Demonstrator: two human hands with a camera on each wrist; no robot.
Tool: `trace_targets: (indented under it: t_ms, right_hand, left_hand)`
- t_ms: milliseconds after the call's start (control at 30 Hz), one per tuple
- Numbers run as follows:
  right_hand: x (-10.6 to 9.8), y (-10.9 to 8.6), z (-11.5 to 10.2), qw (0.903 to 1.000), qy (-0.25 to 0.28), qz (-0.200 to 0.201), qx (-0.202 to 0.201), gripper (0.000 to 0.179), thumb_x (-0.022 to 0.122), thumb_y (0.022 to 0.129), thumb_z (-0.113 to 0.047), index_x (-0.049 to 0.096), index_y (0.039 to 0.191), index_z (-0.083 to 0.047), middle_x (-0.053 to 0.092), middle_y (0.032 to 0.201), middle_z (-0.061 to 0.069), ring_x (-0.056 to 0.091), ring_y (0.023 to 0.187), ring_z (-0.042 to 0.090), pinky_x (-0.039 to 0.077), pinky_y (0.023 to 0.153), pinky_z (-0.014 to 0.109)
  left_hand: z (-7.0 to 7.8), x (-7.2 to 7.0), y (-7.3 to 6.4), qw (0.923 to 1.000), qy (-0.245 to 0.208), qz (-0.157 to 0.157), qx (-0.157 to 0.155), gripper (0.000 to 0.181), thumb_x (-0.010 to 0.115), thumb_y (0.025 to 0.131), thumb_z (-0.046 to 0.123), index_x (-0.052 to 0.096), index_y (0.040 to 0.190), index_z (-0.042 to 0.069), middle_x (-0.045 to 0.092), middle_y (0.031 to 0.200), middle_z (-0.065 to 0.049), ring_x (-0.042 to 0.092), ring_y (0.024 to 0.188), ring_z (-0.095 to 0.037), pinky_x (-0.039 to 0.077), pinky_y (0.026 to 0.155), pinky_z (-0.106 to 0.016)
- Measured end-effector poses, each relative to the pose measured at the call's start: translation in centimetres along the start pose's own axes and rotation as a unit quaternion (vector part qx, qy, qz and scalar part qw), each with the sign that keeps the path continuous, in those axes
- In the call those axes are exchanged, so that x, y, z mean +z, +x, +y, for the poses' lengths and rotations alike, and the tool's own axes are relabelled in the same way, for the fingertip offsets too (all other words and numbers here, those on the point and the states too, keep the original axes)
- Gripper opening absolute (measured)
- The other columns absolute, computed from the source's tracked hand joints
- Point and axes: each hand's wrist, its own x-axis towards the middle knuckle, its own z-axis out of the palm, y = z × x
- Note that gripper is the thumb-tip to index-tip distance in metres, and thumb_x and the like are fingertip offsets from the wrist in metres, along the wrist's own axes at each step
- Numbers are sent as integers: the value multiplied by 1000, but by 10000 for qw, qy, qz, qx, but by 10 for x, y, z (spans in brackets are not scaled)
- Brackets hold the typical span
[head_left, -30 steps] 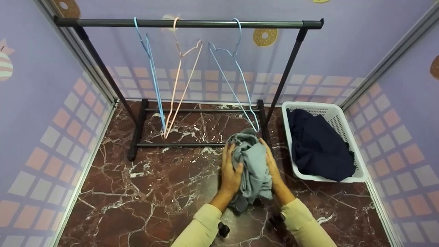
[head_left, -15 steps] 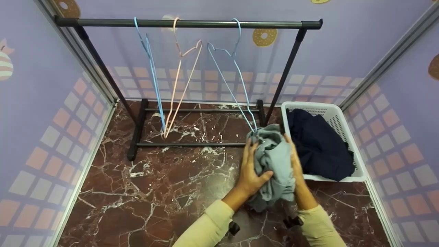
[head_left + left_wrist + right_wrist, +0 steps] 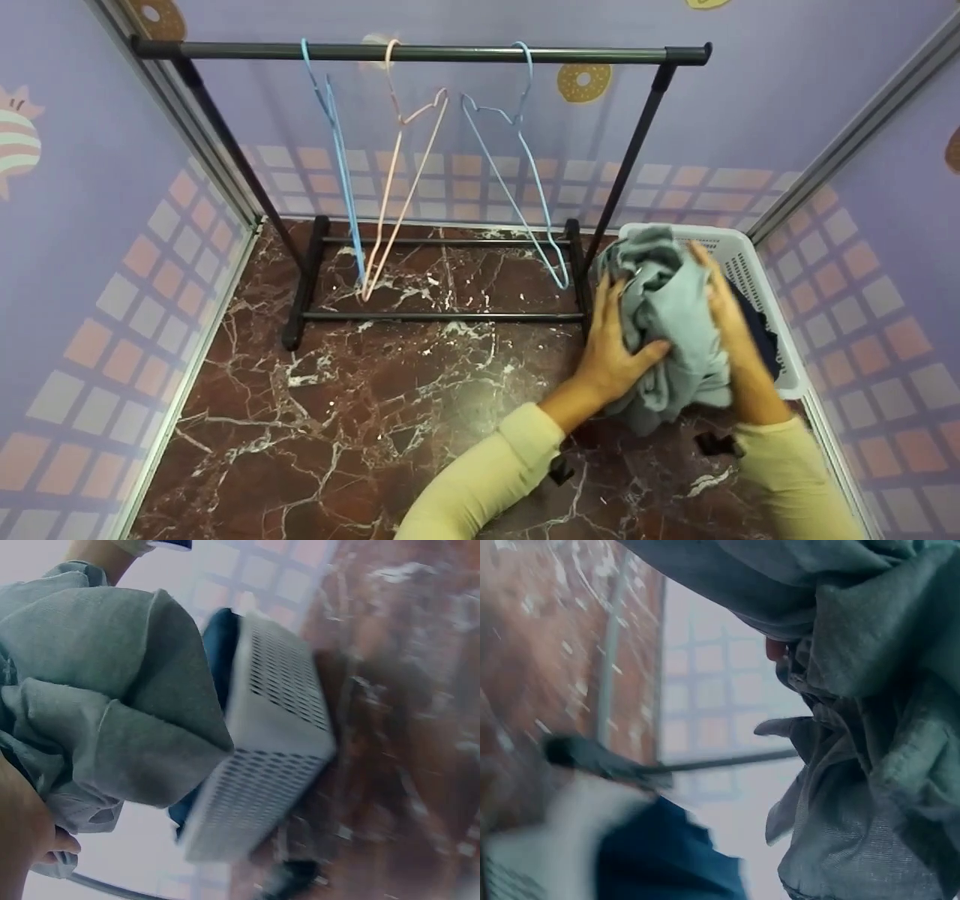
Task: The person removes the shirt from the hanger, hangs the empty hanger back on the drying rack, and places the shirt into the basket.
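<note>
A crumpled grey-green garment point(image 3: 675, 319) hangs bunched between both hands, over the near-left part of the white basket point(image 3: 789, 384). My left hand point(image 3: 609, 358) grips its left side, thumb across the front. On the opposite side, my right hand point(image 3: 731, 319) holds the bundle, its fingers partly behind the cloth. Inside the basket lies dark navy cloth point(image 3: 759, 322), mostly covered by the bundle in the head view. The left wrist view has the grey-green garment point(image 3: 112, 690) beside the perforated basket point(image 3: 259, 780); in the right wrist view its folds point(image 3: 885, 780) hide most of the hand.
A black clothes rack point(image 3: 450, 52) stands behind, to the left of the basket. From its bar hang a blue hanger point(image 3: 341, 165), a pink hanger point(image 3: 394, 187) and another blue hanger point(image 3: 536, 180). Patterned walls point(image 3: 892, 285) enclose the brown marbled floor point(image 3: 360, 420).
Both hands have carried the grey-green garment rightward from in front of the rack to over the basket. The bundle now hides much of the navy cloth. The hangers stay on the bar.
</note>
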Motion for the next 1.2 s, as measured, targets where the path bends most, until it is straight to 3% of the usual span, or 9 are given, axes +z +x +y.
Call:
trace_targets:
  t_ms: [200, 333, 433, 667, 733, 833, 933, 1067, 1200]
  right_hand:
    - [-25, 30, -38, 9946, -782, 107, -672, 73, 63, 102, -40, 37, 158, -1, 39, 164, 6, 37, 148, 11, 27, 123, 20]
    - [-39, 43, -53, 9940, -915, 354, -479, 62, 61, 103, -31, 42, 157, -7, 42, 163, 6, 41, 145, 15, 33, 118, 18]
    - [-52, 52, -57, 9917, -1121, 530, -349, 54, 57, 105, -22, 46, 156, -9, 44, 162, 5, 41, 145, 16, 35, 115, 17]
    - [-92, 62, -36, 9821, -1726, 737, 158, 52, 50, 106, -12, 44, 158, -13, 39, 165, 9, 41, 144, 11, 38, 108, 12]
    - [-103, 59, -25, 9732, -2095, 724, 619, 54, 49, 108, -16, 38, 161, -17, 33, 168, 11, 44, 140, 8, 42, 105, 11]
    - [-117, 50, -9, 9493, -2729, 507, 1477, 58, 43, 111, -30, 24, 166, -23, 26, 168, 21, 48, 136, 13, 46, 101, 16]
    - [-124, 38, -1, 9212, -3311, 304, 2022, 62, 36, 112, -42, 14, 167, -25, 21, 168, 27, 40, 146, 34, 40, 117, 40]
    - [-120, 25, -3, 8915, -4112, 289, 1877, 62, 37, 111, -44, 17, 167, -25, 20, 169, 26, 19, 152, 55, 15, 121, 73]
    - [-108, 15, -1, 8716, -4686, 239, 1420, 63, 45, 109, -41, 23, 166, -24, 17, 171, 23, 17, 152, 58, 14, 117, 79]
  left_hand:
    - [21, 12, 36, 9995, -108, -149, 261, 106, 43, 88, 87, 15, 165, 21, 5, 174, -12, 29, 156, -31, 32, 123, -43]
    - [27, 21, 54, 9991, 56, -418, 49, 100, 66, 95, 57, 7, 167, 21, 4, 175, -11, 23, 158, -31, 29, 125, -39]
    - [28, 31, 66, 9972, 186, -655, -300, 100, 73, 96, 37, 5, 167, 19, 5, 175, -11, 22, 158, -29, 28, 126, -36]
    - [4, 61, 81, 9887, 443, -1255, -692, 98, 69, 99, 38, 4, 167, 10, 9, 174, -13, 19, 159, -24, 23, 127, -28]
    - [-8, 67, 80, 9834, 401, -1514, -911, 96, 67, 100, 41, 4, 167, 13, 9, 174, -10, 22, 158, -24, 25, 127, -28]
    - [-27, 71, 73, 9707, 349, -1933, -1381, 94, 61, 101, 49, 3, 168, 16, 8, 175, -6, 22, 158, -24, 27, 127, -31]
    - [-44, 72, 64, 9549, 499, -2312, -1796, 91, 55, 101, 57, 3, 168, 23, 7, 175, -6, 18, 159, -23, 27, 127, -36]
    - [-58, 69, 55, 9437, 561, -2586, -1984, 89, 52, 100, 64, 2, 167, 34, 6, 175, -6, 17, 160, -24, 27, 127, -46]
    - [-61, 56, 53, 9508, 587, -2509, -1721, 89, 53, 99, 64, 4, 167, 33, 8, 175, -6, 19, 159, -27, 25, 128, -48]
